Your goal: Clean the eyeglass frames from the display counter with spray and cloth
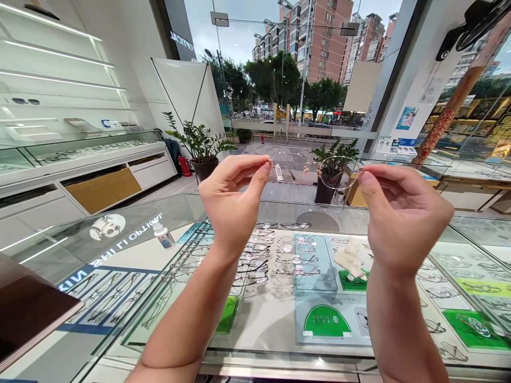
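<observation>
A pair of thin-rimmed, clear-lensed glasses (339, 172) is held up between my two hands, above the glass display case (259, 335). My left hand (235, 194) pinches its left side between thumb and fingertips, with a small white tag (278, 172) hanging close by. At the other side, my right hand (403, 213) has thumb and forefinger closed on the frame's edge. Rows of spectacles (297, 259) lie in the case below. A beige cloth (349, 257) sits on the case, right of those rows.
A small white bottle (163, 235) stands on the glass at the left. A dark brown flat-edged object (32, 314) fills the lower left corner. Potted plants (199, 143) and a glass front with a street outside lie beyond the counter.
</observation>
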The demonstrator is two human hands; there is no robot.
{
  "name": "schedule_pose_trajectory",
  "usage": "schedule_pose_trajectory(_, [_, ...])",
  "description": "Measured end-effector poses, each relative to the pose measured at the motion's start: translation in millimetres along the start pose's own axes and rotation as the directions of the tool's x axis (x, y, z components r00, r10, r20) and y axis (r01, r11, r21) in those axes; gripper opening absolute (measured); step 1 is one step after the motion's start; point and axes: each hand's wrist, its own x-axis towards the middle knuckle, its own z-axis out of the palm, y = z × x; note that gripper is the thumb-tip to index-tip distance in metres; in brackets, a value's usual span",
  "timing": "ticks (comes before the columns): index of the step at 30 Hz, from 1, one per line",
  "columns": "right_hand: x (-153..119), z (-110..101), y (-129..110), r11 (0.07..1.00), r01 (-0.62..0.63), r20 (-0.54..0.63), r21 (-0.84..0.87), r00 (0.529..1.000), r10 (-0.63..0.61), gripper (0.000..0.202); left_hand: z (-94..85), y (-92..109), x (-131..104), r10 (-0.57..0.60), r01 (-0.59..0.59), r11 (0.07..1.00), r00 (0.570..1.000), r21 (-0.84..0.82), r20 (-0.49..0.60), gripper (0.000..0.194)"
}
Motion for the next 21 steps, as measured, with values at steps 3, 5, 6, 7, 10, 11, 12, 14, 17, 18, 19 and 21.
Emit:
schedule_pose_trajectory(3, [0,5,7,0.999,-0.003,-0.032,0.043,0.999,0.005,0.013,2.0,0,-2,0.035,-0.035,0.999,0.999,-0.012,0.002,0.010])
schedule_pose_trajectory(5, [0,9,14,0.996,-0.016,-0.057,0.087,0.998,0.021,0.016,3.7,1,-3,0.059,-0.059,0.998,0.998,-0.014,0.008,0.008])
schedule_pose_trajectory(6, [1,10,18,0.994,-0.026,-0.064,0.109,0.997,0.033,0.018,4.5,1,-4,0.074,-0.073,0.997,0.997,-0.010,0.011,0.008])
schedule_pose_trajectory(7, [1,12,22,0.991,-0.041,-0.063,0.131,0.997,0.050,0.020,5.1,1,-4,0.091,-0.091,0.996,0.996,0.000,0.013,0.008])
schedule_pose_trajectory(10, [2,13,33,0.976,-0.113,-0.008,0.187,0.993,0.117,0.026,5.8,0,-6,0.162,-0.162,0.985,0.987,0.056,0.008,0.007])
schedule_pose_trajectory(11, [3,13,36,0.968,-0.146,0.020,0.206,0.989,0.145,0.027,5.5,-1,-6,0.188,-0.188,0.979,0.982,0.074,0.005,0.008])
schedule_pose_trajectory(12, [3,12,37,0.958,-0.179,0.050,0.225,0.984,0.173,0.028,5.0,-1,-6,0.214,-0.213,0.973,0.977,0.090,0.000,0.009])
schedule_pose_trajectory(14, [4,12,37,0.937,-0.240,0.106,0.254,0.970,0.220,0.029,3.5,-3,-6,0.259,-0.257,0.960,0.966,0.113,-0.007,0.011])
schedule_pose_trajectory(17, [6,13,32,0.908,-0.301,0.125,0.291,0.953,0.276,0.029,1.3,-5,-5,0.301,-0.298,0.945,0.954,0.136,-0.002,0.013])
schedule_pose_trajectory(18, [6,13,30,0.902,-0.315,0.121,0.296,0.949,0.292,0.029,0.8,-5,-5,0.313,-0.310,0.940,0.950,0.143,0.001,0.014])
schedule_pose_trajectory(19, [7,14,29,0.897,-0.327,0.116,0.297,0.945,0.306,0.029,0.5,-6,-5,0.324,-0.321,0.935,0.946,0.152,0.004,0.015])
schedule_pose_trajectory(21, [7,14,28,0.889,-0.349,0.124,0.296,0.937,0.326,0.031,0.2,-8,-5,0.345,-0.341,0.923,0.939,0.177,0.010,0.015])
